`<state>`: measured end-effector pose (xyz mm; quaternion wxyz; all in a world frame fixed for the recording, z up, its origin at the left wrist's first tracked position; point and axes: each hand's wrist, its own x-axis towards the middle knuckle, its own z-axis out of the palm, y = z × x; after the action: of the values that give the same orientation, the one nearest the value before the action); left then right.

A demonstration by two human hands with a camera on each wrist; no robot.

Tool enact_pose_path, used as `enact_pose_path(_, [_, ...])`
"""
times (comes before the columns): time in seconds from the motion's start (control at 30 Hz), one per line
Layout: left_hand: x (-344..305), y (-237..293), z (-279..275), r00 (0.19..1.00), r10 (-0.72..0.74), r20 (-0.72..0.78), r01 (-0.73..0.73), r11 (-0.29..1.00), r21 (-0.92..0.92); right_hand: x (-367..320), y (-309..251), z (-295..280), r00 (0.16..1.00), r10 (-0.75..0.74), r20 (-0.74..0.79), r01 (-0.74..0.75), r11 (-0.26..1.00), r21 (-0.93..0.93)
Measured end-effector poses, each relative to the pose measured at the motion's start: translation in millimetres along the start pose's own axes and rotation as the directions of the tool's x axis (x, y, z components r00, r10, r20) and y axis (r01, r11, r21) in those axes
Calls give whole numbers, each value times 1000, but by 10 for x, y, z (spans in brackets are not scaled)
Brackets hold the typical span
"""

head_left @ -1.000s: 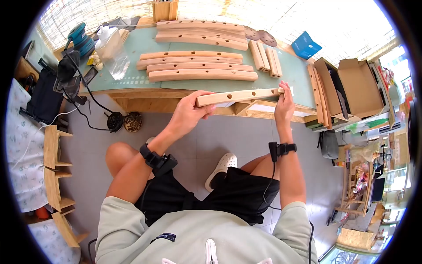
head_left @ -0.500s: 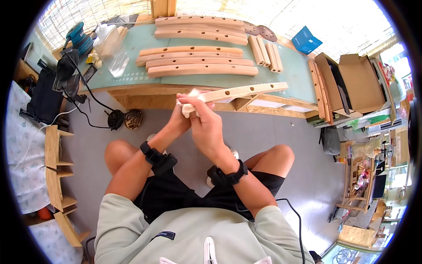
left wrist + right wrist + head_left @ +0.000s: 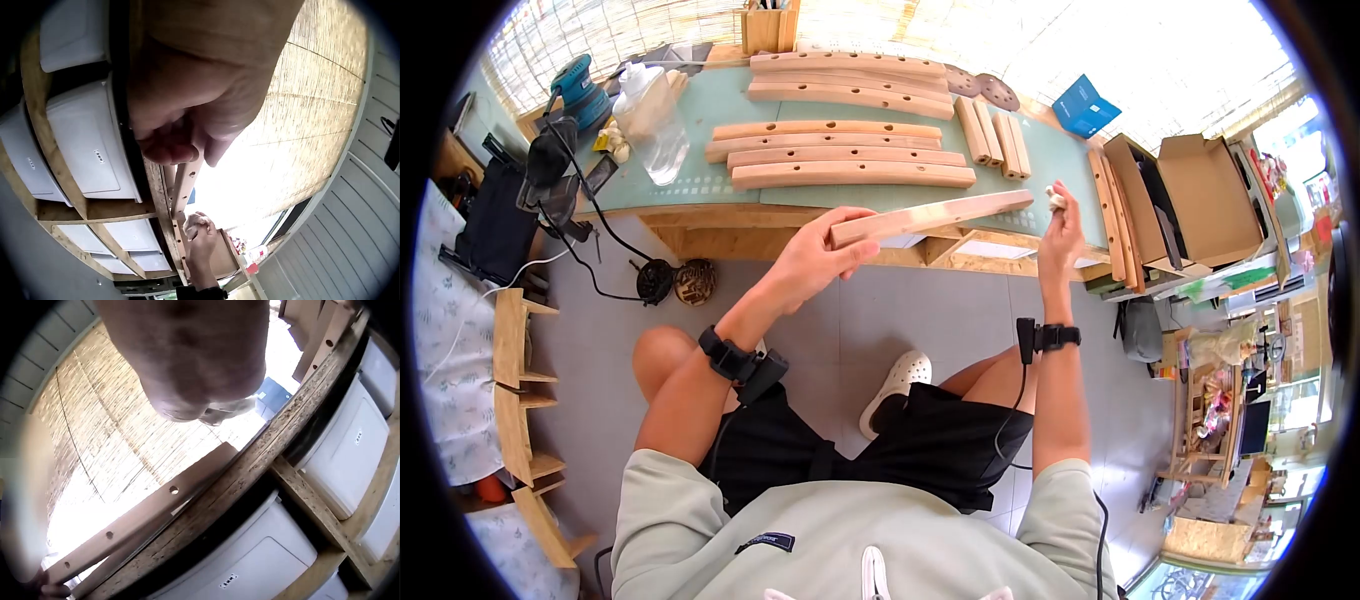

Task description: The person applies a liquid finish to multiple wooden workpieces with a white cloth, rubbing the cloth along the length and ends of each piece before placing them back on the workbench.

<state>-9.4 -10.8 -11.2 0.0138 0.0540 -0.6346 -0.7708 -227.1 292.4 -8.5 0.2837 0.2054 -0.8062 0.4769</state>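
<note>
Left hand (image 3: 808, 262) has its thumb and fingers closed round one end of a holed wooden bar (image 3: 930, 217), which sticks out from it toward the right hand (image 3: 1061, 240). The bar's far tip sits just beside that hand, not touching as far as I can see. Right hand's fingers are curled up, pinching a little whitish wad (image 3: 1055, 199); can't tell if it's cloth or paper. Left forearm slants forward and inward, right one points pretty much straight ahead. Beyond both hands there's a green-topped bench (image 3: 1055, 150) with more bars (image 3: 850, 177) on it.
</note>
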Motion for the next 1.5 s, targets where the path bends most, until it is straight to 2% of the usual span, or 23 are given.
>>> enact_pose_path(0.1, [44, -68, -34, 999, -26, 36, 23, 998, 63, -16, 87, 176, 961, -36, 274, 87, 981, -173])
enact_pose_path(0.2, [15, -67, -17, 1000, -6, 25, 3, 994, 113, -166, 87, 349, 974, -98, 205, 150, 955, -256])
enact_pose_path(0.3, [52, -185, -15, 995, 98, 25, -101, 985, 141, -478, -359, 592, 968, -157, 197, 192, 966, -175])
enact_pose_path(0.43, [35, -216, -21, 994, 105, 27, -108, 977, 184, -1030, -1262, 889, 925, -267, 272, 287, 957, -36])
enact_pose_path(0.53, [57, -481, -32, 964, 262, 41, -265, 951, 161, -1383, -1688, 1076, 870, -389, 302, 383, 920, 83])
enact_pose_path(0.6, [14, -702, -85, 976, 215, 38, -197, 941, -274, -1466, -1890, 1077, 859, -361, 363, 292, 928, 231])
enact_pose_path(0.63, [120, -667, -189, 949, -84, 304, 308, 457, -834, -1476, -1975, 1015, 845, -278, 457, 123, 932, 341])
enact_pose_path(0.67, [131, -689, -187, 947, -81, 311, 312, 462, -830, -1465, -2045, 929, 849, -279, 449, 127, 932, 339])
enact_pose_path(0.7, [83, -553, -135, 974, -61, 216, 174, 813, -556, -1456, -2113, 849, 853, -149, 500, -173, 824, 540])
enact_pose_path(0.73, [51, -479, -81, 990, 4, 139, 18, 988, -155, -1453, -2142, 797, 816, -41, 577, -444, 594, 670])
enact_pose_path(0.77, [77, -531, -7, 952, 283, 112, -260, 948, -183, -1400, -2080, 691, 844, -19, 536, -436, 557, 706])
enact_pose_path(0.8, [67, -468, -4, 952, 285, 113, -261, 948, -184, -1318, -1931, 602, 881, 25, 472, -416, 513, 751])
enact_pose_path(0.83, [42, -353, -18, 989, 122, 89, -112, 988, -104, -1203, -1753, 516, 910, 71, 408, -392, 469, 792])
enact_pose_path(0.87, [36, -284, -38, 998, -40, 50, 41, 999, -29, -1043, -1612, 395, 925, 191, 329, -380, 485, 788])
enact_pose_path(0.93, [49, -245, -61, 999, -25, 45, 30, 993, -113, -653, -1183, 205, 968, 245, 60, -225, 731, 644])
enact_pose_path(0.97, [29, -169, -62, 996, -62, 66, 73, 979, -189, -455, -859, 131, 974, 219, -64, -159, 852, 499])
enact_pose_path(1.03, [25, -133, -48, 991, -94, 98, 117, 958, -262, -127, -286, 26, 993, 26, -112, -2, 977, 213])
enact_pose_path(1.07, [24, -133, -42, 992, -105, 76, 124, 942, -313, -50, -100, 9, 993, 24, -117, 1, 977, 211])
enact_pose_path(1.13, [23, -98, -36, 993, -110, 50, 120, 925, -362, 63, 100, 43, 997, 2, 83, 3, 998, -55])
enact_pose_path(1.2, [-9, -46, -41, 994, -65, 85, 82, 974, -213, 13, 161, 144, 989, 1, 148, 11, 997, -77])
enact_pose_path(1.27, [5, -45, -21, 997, -28, 78, 42, 981, -191, -115, 190, 292, 972, -133, 194, 176, 959, -224])
enact_pose_path(1.33, [-3, -62, 10, 997, 1, 72, 11, 985, -172, -260, -58, 376, 980, -88, 178, 128, 966, -225])
enact_pose_path(1.5, [38, -115, 39, 997, 27, 79, -15, 989, -149, -843, -1018, 771, 946, -265, 188, 281, 958, -62])
